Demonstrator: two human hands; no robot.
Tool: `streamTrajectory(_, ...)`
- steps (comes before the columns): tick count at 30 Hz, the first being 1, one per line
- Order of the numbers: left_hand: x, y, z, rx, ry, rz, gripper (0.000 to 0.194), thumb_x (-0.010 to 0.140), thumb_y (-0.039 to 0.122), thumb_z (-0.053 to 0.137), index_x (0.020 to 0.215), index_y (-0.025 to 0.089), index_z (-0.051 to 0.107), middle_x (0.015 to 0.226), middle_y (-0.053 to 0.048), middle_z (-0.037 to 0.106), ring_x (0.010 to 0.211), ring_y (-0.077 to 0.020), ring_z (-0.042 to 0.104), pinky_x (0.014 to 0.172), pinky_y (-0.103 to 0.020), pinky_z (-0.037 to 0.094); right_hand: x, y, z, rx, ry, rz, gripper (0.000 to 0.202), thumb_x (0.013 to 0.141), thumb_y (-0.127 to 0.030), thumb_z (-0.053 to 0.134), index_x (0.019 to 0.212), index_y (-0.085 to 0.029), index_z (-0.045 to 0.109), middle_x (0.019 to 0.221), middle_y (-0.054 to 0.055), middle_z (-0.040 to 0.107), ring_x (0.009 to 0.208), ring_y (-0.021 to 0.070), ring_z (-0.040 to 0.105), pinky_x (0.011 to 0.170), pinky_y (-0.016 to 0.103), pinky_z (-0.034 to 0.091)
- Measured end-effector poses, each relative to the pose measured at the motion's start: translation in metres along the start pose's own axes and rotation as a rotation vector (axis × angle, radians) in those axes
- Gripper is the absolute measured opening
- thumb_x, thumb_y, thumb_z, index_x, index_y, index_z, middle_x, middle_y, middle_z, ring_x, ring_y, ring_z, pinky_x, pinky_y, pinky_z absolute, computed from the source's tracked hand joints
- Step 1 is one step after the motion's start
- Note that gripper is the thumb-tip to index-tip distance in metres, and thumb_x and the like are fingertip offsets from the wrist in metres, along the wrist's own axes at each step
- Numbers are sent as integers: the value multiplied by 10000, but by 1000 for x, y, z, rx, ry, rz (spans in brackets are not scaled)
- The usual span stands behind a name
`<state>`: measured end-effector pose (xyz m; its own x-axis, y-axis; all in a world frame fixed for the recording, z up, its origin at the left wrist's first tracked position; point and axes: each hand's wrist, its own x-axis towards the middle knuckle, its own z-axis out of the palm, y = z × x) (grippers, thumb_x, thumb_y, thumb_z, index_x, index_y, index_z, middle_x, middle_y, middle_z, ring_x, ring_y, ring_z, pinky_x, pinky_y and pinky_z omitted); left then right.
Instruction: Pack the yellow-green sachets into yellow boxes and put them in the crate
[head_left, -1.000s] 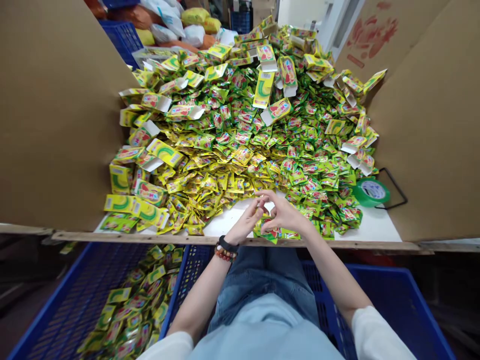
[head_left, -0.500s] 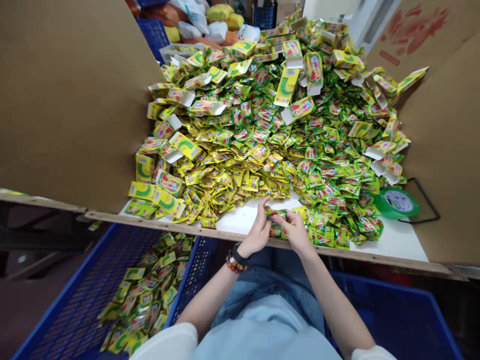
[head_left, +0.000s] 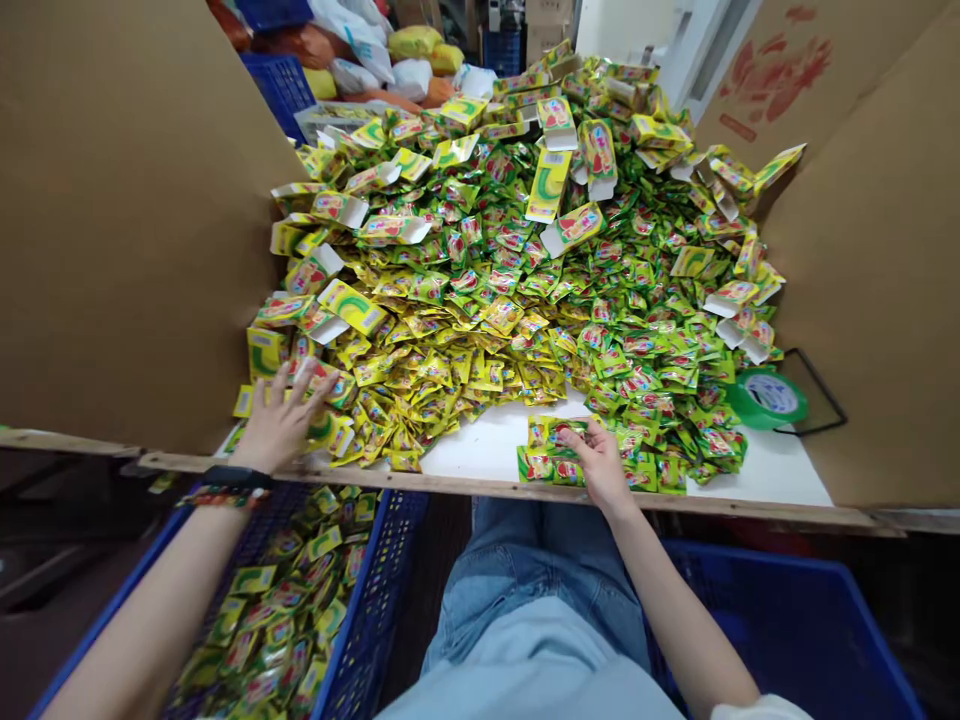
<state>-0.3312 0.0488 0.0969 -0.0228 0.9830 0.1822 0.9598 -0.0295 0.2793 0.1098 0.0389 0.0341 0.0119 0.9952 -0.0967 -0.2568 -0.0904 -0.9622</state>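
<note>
My left hand (head_left: 281, 425) reaches to the left front of the white tabletop (head_left: 472, 445), fingers spread over small yellow-and-green boxes (head_left: 330, 430). Its palm faces down, and whether it presses on a box I cannot tell. At the front edge, my right hand (head_left: 602, 468) is closed, thumb and fingers pinching a small green foil packet (head_left: 571, 434). Other packets (head_left: 536, 464) lie flat in a row just below and left of it. Behind both hands rises a large heap of yellow and green packets (head_left: 480, 340), with open printed cartons (head_left: 551, 185) on top.
Cardboard walls (head_left: 127, 230) flank the table on both sides. Green tape (head_left: 769, 398) and a black wire frame (head_left: 834, 400) lie at the right. A blue crate (head_left: 367, 610) of filled boxes stands below left, another blue bin (head_left: 787, 620) below right. Sacks (head_left: 412, 80) are piled behind.
My left hand has left the right hand and moved far left to the boxes, its fingers spreading. My right hand stays near the front edge with the packet. The view has shifted slightly.
</note>
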Motion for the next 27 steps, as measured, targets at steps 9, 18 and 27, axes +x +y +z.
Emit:
streamTrajectory(9, 42, 5, -14, -185, -91, -29, 156, 675, 133, 566, 830, 122, 585, 960, -17, 573, 1182, -169, 455, 1178, -494, 96, -6, 2, 2, 108, 21, 48, 305, 685, -403, 794, 910, -225, 691, 845, -3, 717, 769, 174, 665, 707, 332, 595)
streamTrajectory(18, 6, -19, 7, 67, -14, 54, 459, 548, 114, 631, 998, 181, 565, 1111, -18, 524, 1211, -231, 428, 1182, -511, 122, -11, 7, 7, 162, -12, 88, 316, 655, -399, 813, 882, -224, 679, 845, 4, 729, 780, 196, 684, 676, 322, 587)
streamTrajectory(27, 24, 58, -1, -49, 294, 426, 566, 828, 259, 588, 1369, 269, 425, 1339, -58, 464, 1234, -261, 452, 1068, -496, 405, -13, 4, -1, 235, 37, 108, 338, 643, -413, 822, 896, -227, 694, 804, -13, 732, 729, 190, 691, 633, 311, 595)
